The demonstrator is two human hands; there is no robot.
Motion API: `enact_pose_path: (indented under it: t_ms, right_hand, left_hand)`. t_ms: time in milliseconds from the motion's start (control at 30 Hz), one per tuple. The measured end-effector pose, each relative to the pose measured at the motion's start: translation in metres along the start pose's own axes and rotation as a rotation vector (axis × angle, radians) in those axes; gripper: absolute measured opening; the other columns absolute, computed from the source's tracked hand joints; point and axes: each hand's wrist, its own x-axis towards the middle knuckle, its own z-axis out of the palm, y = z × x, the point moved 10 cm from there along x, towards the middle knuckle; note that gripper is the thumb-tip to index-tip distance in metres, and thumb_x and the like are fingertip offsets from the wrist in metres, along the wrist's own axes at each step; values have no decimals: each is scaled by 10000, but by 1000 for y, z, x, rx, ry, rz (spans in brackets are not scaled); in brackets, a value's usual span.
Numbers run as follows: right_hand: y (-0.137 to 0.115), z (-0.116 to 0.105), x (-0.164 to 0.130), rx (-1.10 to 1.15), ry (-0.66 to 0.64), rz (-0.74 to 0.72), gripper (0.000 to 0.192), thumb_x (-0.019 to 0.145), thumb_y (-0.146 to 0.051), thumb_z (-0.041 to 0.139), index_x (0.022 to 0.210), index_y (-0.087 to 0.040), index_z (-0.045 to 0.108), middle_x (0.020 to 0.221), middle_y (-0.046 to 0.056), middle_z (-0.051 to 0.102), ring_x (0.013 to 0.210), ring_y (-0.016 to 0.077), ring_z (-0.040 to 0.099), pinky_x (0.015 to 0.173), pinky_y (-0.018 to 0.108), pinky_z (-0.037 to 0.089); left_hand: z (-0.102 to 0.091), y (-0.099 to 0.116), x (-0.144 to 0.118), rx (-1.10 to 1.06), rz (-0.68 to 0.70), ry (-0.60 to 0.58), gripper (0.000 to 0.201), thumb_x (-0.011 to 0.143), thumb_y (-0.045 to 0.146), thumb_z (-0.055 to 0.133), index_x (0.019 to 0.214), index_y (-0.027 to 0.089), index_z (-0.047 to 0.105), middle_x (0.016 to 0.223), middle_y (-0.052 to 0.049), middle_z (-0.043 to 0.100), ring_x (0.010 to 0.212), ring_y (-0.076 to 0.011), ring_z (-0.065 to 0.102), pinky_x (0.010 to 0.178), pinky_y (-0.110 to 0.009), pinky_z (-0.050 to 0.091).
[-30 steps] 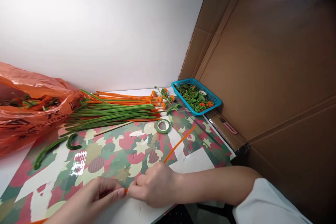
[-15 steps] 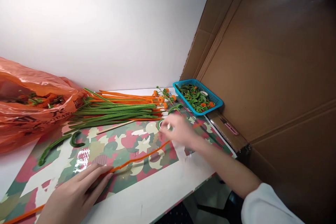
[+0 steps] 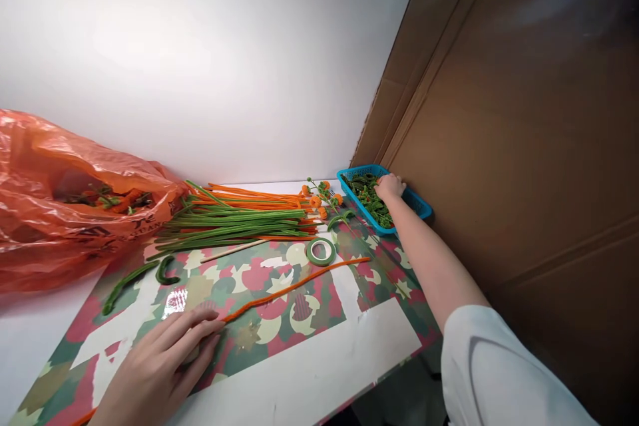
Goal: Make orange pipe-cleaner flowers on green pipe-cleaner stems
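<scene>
My left hand (image 3: 160,363) is closed on an orange pipe cleaner (image 3: 294,287), thumb and fingers pinching it low over the patterned table. The strip runs right from my fingertips to a free end, and a bit more shows at lower left. At the back right, my right hand (image 3: 391,188) reaches into the blue basket (image 3: 368,218), over green leafy pieces (image 3: 367,190). Its fingers point down and are largely hidden, so whether they grip anything does not show. A roll of green tape (image 3: 320,251) lies flat just above the orange strip.
Bundled green pipe cleaners (image 3: 244,223) and orange pipe cleaners (image 3: 259,194) lie along the wall, beside small orange flowers (image 3: 315,202). An orange plastic bag (image 3: 60,246) stands at left. Two curved green pieces (image 3: 124,286) and a thin stick (image 3: 232,251) lie nearby. Cardboard (image 3: 524,146) walls the right side.
My right hand has moved from the tape roll, up and right into the blue basket. My left hand still holds the orange pipe cleaner. The view has shifted slightly.
</scene>
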Motion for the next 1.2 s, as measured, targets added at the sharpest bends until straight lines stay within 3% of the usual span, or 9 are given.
enact_pose_path:
  t_ms: [167, 267, 400, 533, 667, 867, 967, 1067, 1200]
  right_hand:
    - [1, -29, 2, 129, 123, -9, 163, 887, -222, 574, 893, -137, 713, 1154, 142, 629, 1157, 294, 524, 956, 456, 432]
    - [-9, -56, -2, 249, 199, -46, 211, 864, -232, 546, 881, -135, 732, 1095, 158, 667, 1045, 283, 582, 878, 404, 456]
    - [-31, -82, -14, 420, 241, -149, 243, 832, -284, 554, 902, -140, 736, 907, 130, 731, 859, 239, 650, 769, 324, 494]
    - [-34, -82, -25, 519, 218, -157, 167, 751, -212, 588, 752, -123, 730, 775, 139, 740, 799, 256, 675, 728, 327, 509]
    - [-52, -72, -50, 633, 60, -257, 148, 728, -236, 622, 691, -122, 710, 597, 80, 704, 622, 209, 686, 612, 270, 513]
    - [-136, -94, -149, 865, -333, -630, 142, 709, -280, 667, 665, -147, 689, 568, 25, 671, 549, 144, 637, 511, 213, 456]
    - [-162, -96, -190, 946, -560, -677, 127, 704, -261, 692, 659, -143, 680, 607, 26, 672, 548, 123, 610, 493, 208, 449]
    - [-176, -89, -208, 1084, -714, -683, 182, 689, -310, 744, 663, -144, 674, 613, 16, 653, 532, 106, 571, 481, 213, 447]
    - [-187, -80, -211, 1261, -811, -701, 254, 700, -394, 761, 751, -155, 692, 681, 10, 661, 590, 104, 573, 552, 225, 483]
  left_hand:
    - [-5, 5, 1, 68, 111, 33, 207, 818, 301, 598, 999, 329, 694, 1035, -2, 728, 884, -211, 698, 752, -294, 551]
    - [-12, 9, 5, 73, 117, 74, 216, 813, 281, 610, 1013, 300, 689, 1027, -25, 716, 886, -205, 684, 764, -284, 527]
    - [-31, 18, 33, 1, 33, 159, 126, 844, 291, 591, 934, 244, 666, 987, -51, 688, 885, -215, 653, 769, -304, 498]
    - [-41, 34, 69, -75, 4, 181, 111, 867, 267, 558, 898, 219, 654, 955, -58, 675, 889, -214, 627, 785, -320, 472]
    - [-31, 34, 95, -181, -125, 101, 163, 866, 335, 555, 873, 221, 671, 932, -53, 685, 898, -224, 620, 785, -330, 474]
    - [2, 22, 127, -688, -592, -62, 428, 795, 559, 600, 1036, 213, 666, 1018, -68, 704, 901, -233, 646, 698, -294, 503]
    - [18, 34, 139, -907, -602, -200, 366, 791, 523, 629, 913, 184, 695, 834, -42, 691, 763, -179, 621, 665, -258, 473]
    - [30, 37, 134, -1038, -603, -319, 347, 786, 498, 657, 708, 160, 671, 691, -21, 644, 622, -126, 552, 597, -230, 425]
    - [37, 29, 117, -1157, -709, -327, 356, 753, 488, 706, 659, 154, 629, 587, -1, 603, 559, -104, 507, 549, -213, 389]
